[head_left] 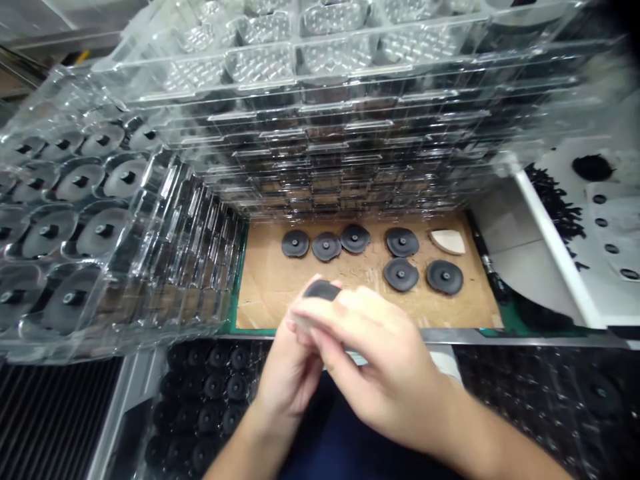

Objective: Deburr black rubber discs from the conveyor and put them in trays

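Near the front edge of the cardboard, a black disc-shaped part [323, 289] is held between my two hands, mostly covered by fingers. My left hand [293, 367] grips it from the left and below. Across it from the right lies my right hand [385, 353], its fingers and thumb closed at the part's near edge. Whether the right fingers also pinch something small is hidden. Beyond my hands, several similar black discs with a small central stub, among them one disc [295, 244] and another disc [445, 277], lie on the cardboard sheet [270, 303].
A tall stack of clear plastic trays [300, 87] stands behind the cardboard. More clear trays [75, 180] with dark discs rise at left. A cream wedge-shaped piece [447, 241] lies back right. A white box wall [555, 247], small black pieces [553, 200] and lower trays [210, 387] surround the area.
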`<action>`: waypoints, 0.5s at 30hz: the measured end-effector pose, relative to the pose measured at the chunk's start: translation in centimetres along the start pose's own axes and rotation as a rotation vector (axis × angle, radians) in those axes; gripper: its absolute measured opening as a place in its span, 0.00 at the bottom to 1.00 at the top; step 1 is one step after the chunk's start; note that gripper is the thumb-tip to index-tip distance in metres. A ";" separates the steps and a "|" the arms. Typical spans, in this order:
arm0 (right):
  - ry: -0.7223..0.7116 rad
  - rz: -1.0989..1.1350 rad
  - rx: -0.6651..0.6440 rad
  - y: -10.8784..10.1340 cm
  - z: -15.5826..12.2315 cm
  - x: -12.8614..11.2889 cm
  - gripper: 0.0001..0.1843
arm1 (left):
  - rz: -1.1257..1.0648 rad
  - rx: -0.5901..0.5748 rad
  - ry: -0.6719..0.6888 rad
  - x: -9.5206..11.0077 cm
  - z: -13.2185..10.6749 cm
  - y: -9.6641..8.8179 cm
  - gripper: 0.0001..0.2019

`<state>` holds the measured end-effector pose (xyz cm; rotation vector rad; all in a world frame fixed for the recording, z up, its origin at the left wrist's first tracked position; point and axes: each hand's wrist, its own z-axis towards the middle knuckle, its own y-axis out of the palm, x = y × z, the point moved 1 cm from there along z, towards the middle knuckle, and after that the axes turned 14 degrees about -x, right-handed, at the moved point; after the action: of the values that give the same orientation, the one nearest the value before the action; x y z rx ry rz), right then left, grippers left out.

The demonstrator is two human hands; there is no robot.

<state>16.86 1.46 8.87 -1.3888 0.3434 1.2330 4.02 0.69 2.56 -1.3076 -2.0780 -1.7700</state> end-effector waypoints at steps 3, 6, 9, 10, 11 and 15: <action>0.017 0.027 -0.192 0.5 0.5 0.0 0.12 | 0.013 0.013 0.017 0.3 -0.1 -0.3 0.19; 0.045 -0.090 0.017 0.7 0.9 0.3 0.14 | 0.010 -0.048 -0.042 0.5 -0.1 0.0 0.15; 0.004 -0.020 -0.029 0.4 0.3 0.2 0.14 | -0.005 -0.092 -0.034 1.0 -0.1 0.1 0.18; -0.002 0.025 -0.112 0.2 -0.2 0.1 0.13 | -0.014 -0.094 -0.034 1.2 -0.1 0.0 0.20; 0.015 0.044 -0.172 -0.2 -0.8 0.1 0.12 | -0.019 -0.097 -0.042 1.3 -0.1 -0.1 0.22; 0.183 -0.204 -0.092 -1.7 -2.3 0.2 0.12 | -0.023 -0.117 -0.059 1.3 0.1 0.1 0.23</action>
<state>19.33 -0.02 9.05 -1.5804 0.2664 0.9675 3.31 1.45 3.42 -1.3870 -2.0553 -1.9115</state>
